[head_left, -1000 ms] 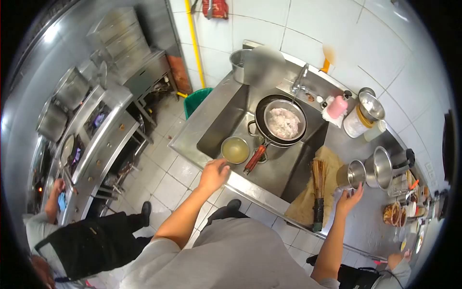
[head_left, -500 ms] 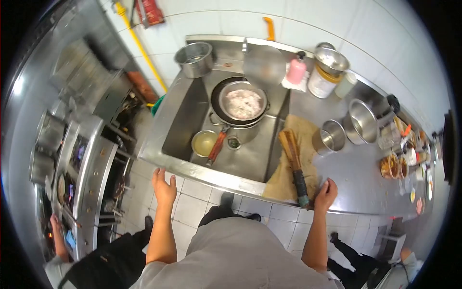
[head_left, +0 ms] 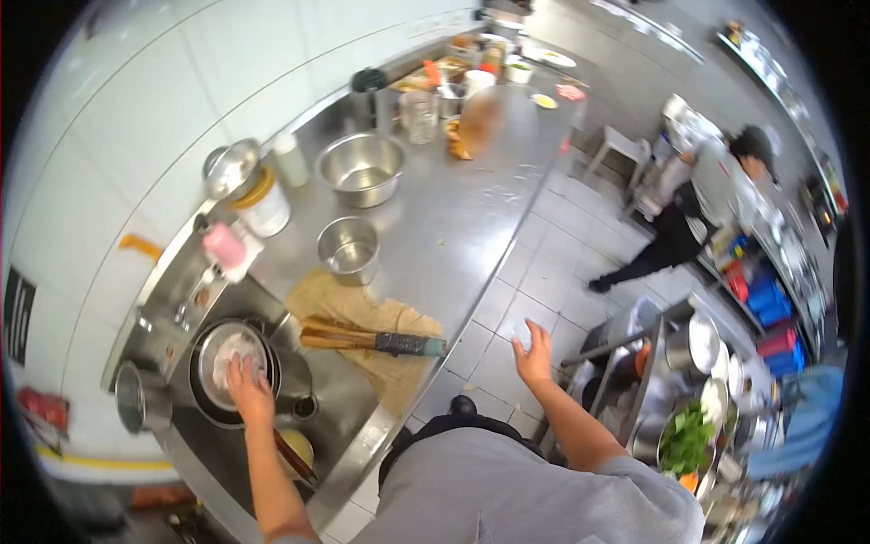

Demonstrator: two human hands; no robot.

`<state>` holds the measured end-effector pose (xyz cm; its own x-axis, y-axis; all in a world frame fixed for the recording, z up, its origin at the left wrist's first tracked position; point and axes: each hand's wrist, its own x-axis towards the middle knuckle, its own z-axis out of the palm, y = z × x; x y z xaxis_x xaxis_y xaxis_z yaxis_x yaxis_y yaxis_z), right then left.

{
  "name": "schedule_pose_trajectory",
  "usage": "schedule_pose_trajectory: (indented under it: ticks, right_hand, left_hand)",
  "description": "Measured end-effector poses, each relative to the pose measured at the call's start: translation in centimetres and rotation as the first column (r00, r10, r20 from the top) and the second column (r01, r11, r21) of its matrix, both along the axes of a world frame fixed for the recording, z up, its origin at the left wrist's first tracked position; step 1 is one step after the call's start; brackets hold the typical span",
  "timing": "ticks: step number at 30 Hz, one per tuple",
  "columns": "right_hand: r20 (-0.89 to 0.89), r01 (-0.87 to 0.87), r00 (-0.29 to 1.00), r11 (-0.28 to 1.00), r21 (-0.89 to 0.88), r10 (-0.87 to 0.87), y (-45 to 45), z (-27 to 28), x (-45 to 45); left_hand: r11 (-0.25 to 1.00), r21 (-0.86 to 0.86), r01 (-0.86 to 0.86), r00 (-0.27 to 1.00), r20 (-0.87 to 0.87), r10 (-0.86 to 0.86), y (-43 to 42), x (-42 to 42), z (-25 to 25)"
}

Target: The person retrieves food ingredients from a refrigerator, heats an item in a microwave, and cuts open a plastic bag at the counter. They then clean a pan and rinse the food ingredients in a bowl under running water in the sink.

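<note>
White-tiled wall (head_left: 263,82) behind a steel counter (head_left: 435,245) with an inset sink (head_left: 340,440). In the sink, a metal bowl (head_left: 206,364) of pale food (head_left: 234,352) inside a dark pan (head_left: 275,361). Left hand (head_left: 252,399): reaches over the food with loosely spread fingers; cannot tell whether touching it. Right hand (head_left: 535,358): hangs empty above floor tiles (head_left: 521,272) beside the counter, with thumb and fingers well apart. Nearby, a stick bundle (head_left: 376,339) on a tan cloth (head_left: 394,381).

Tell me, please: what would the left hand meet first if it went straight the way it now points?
Most likely the pale food in the round metal bowl: in this view, the left hand overlaps it. Depth is unclear, so the hand may hover above or just touch it.
</note>
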<state>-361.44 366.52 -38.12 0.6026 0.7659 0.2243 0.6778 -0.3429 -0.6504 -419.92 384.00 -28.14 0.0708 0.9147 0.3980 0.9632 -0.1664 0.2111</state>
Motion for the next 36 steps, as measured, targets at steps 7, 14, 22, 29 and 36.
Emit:
schedule_pose_trajectory:
  ticks: [7, 14, 22, 29, 36]
  right_hand:
    - [-0.299, 0.403, 0.703, 0.708, -0.58, -0.645, -31.1, -15.7, 2.3]
    - [-0.12, -0.081, 0.955, 0.151, -0.985, -0.271, -41.3, -8.7, -12.2]
    - [-0.243, -0.311, 0.901, 0.146, -0.939, 0.359, -43.7, -11.0, -12.0]
    - [-0.187, 0.04, 0.903, 0.509, -0.86, -0.386, -39.2, -6.7, -11.1]
    - [-0.249, -0.121, 0.923, 0.393, -0.912, -0.294, -39.4, -9.1, -10.7]
  left_hand:
    - [0.945, -0.327, 0.001, 0.977, -0.201, -0.071, 8.8, -8.4, -6.5]
    - [0.96, -0.277, 0.035, 0.998, -0.032, -0.045, 12.0, -10.7, -7.8]
    - [0.876, -0.469, 0.111, 0.955, 0.295, 0.037, 19.9, -17.7, -9.8]
    - [0.245, -0.943, 0.225, 0.903, 0.296, 0.311, 18.1, -15.6, 3.4]
    - [0.757, -0.651, -0.055, 0.981, -0.177, -0.081, 12.9, -12.6, -5.8]
